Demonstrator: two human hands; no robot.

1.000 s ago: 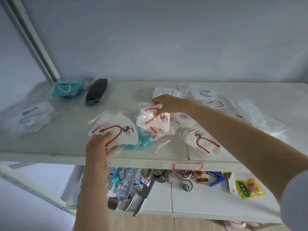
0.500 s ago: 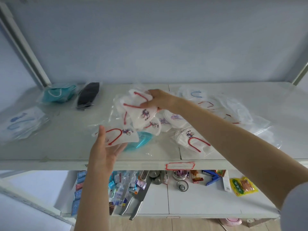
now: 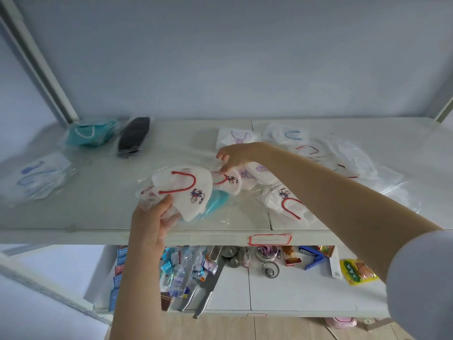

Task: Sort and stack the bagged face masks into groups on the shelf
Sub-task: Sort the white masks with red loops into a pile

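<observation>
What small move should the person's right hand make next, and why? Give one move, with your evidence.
Probably pinch the red-strapped mask just under the right hand and lay it on the matching stack that the left hand grips: it shows the same red strap and cartoon print, and lies nearest that hand.

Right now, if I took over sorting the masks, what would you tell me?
Left hand grips a stack of white bagged masks with red ear loops above the white shelf.
Right hand holds nothing, fingers reaching toward another red-looped mask.
Done: teal bagged masks, black bagged mask, blue-looped white masks set apart at left.
Left: the mixed pile at right.
</observation>
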